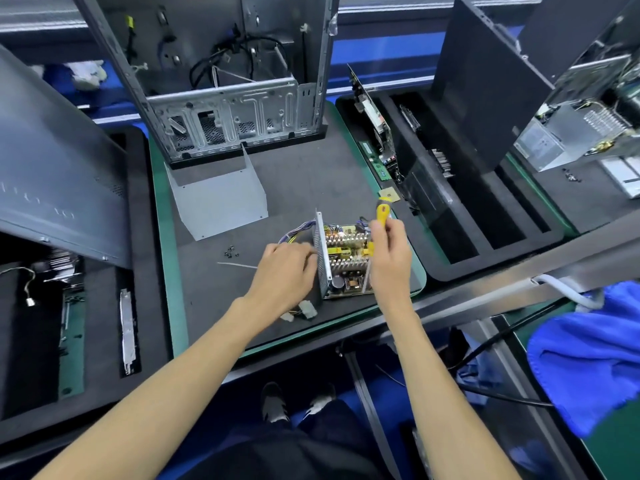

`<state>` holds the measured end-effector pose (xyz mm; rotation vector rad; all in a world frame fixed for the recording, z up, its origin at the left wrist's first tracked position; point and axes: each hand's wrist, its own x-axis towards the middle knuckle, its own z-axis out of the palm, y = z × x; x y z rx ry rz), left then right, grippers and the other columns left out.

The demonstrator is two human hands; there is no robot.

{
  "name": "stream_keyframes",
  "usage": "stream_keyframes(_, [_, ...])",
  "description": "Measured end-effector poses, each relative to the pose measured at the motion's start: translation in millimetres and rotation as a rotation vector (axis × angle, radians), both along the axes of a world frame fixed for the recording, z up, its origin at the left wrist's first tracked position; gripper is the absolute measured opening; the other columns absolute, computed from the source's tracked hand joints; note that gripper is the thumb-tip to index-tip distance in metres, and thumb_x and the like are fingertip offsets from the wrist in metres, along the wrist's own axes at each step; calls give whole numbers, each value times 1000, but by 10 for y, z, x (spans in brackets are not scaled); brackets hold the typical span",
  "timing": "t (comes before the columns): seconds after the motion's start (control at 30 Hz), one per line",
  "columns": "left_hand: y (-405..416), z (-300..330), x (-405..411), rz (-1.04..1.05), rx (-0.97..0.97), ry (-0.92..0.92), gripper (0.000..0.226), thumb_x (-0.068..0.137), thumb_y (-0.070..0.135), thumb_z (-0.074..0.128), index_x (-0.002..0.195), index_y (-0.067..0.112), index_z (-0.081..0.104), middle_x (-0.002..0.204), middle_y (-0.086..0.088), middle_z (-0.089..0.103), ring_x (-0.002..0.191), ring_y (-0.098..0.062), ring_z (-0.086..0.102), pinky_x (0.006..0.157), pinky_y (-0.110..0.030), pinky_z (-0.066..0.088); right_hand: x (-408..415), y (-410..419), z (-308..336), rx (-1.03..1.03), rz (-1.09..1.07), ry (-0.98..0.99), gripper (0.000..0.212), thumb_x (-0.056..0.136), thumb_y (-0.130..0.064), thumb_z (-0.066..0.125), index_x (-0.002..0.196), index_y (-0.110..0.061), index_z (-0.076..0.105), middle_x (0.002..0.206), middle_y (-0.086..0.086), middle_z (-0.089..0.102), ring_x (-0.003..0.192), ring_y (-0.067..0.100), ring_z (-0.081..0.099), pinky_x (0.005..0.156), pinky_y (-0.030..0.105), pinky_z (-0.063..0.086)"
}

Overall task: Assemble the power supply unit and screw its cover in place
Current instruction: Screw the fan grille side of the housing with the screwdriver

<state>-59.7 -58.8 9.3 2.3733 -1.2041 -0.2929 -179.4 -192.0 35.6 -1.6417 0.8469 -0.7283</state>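
Observation:
The open power supply unit (346, 258) sits on the black mat near the table's front edge, its circuit board and heat sinks exposed and its perforated metal wall upright on the left. My left hand (287, 271) holds that wall from the left side. My right hand (388, 258) grips a yellow-handled screwdriver (382, 213) held upright, its shaft pointing down at the board's right edge. The bent grey metal cover (218, 199) lies apart, behind and to the left. Several small dark screws (231, 251) lie loose on the mat. The unit's wire bundle (294, 233) and white connectors (304, 311) trail to the left and front.
An open computer case (228, 98) stands at the back of the mat. A grey side panel (59, 174) leans at the left. A black foam tray (460, 209) with slots holds cards at the right. A white cable tie (237, 265) lies by my left hand. A blue cloth (585, 355) hangs at the right.

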Motion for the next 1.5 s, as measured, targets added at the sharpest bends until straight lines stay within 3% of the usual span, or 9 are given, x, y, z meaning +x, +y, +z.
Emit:
stream_keyframes(0.17, [-308,74,-151,119,195,61,62,88,77,44,105,18,51,76,7,66,79,-18,62,96,-41,29,-32,-180,17,-11,-260,191,27,111,-29,36,91,-24,53,92,-4,53,95,23,49,83,37,39])
stream_keyframes(0.33, [-317,28,-22,148,145,291,29,87,51,63,101,27,57,73,14,64,91,-14,57,83,-32,17,-77,-351,46,225,-301,257,27,108,-33,36,93,-21,56,92,-4,62,85,15,57,75,35,42])
stream_keyframes(0.47, [-79,-14,194,128,55,540,67,89,42,71,147,26,41,86,16,75,105,-8,59,104,-29,25,-121,-454,88,462,-270,-39,25,109,-24,33,89,-16,46,100,9,79,98,25,75,81,34,57])
stream_keyframes(0.6, [194,1,304,186,-116,869,75,87,16,79,148,19,35,122,-4,68,105,-15,69,100,-38,52,-12,-322,148,597,-80,-324,33,113,-28,28,87,-17,46,97,17,80,94,26,77,76,27,57])
stream_keyframes(0.77, [227,210,175,332,-296,248,18,93,37,65,109,32,60,107,13,64,102,-7,60,102,-31,29,235,-56,214,592,170,-426,32,111,-30,30,91,-16,50,106,21,77,100,26,72,82,26,55])
stream_keyframes(0.9, [112,466,147,387,-350,649,64,75,75,65,114,29,46,105,12,65,91,1,65,80,-30,51,471,225,304,526,279,-402,31,106,-33,35,100,-10,54,100,17,78,99,27,71,88,32,55])
stream_keyframes(1.07, [233,347,273,351,-415,862,40,89,38,76,120,28,51,100,4,79,88,-12,76,76,-34,57,551,349,451,415,324,-326,32,100,-27,36,105,-10,63,79,0,65,74,16,56,73,30,46])
stream_keyframes(1.3, [289,276,311,273,-443,922,37,91,42,72,120,34,50,103,12,78,89,-13,76,74,-31,60,363,255,872,615,369,-672,32,93,-34,30,69,-18,44,59,-6,26,52,11,17,48,26,17])
stream_keyframes(1.5, [265,270,317,280,-446,908,35,90,43,73,117,35,52,101,12,78,90,-11,76,80,-36,58,337,342,902,696,388,-602,57,99,-60,27,57,-23,36,53,-8,16,46,9,10,44,27,7])
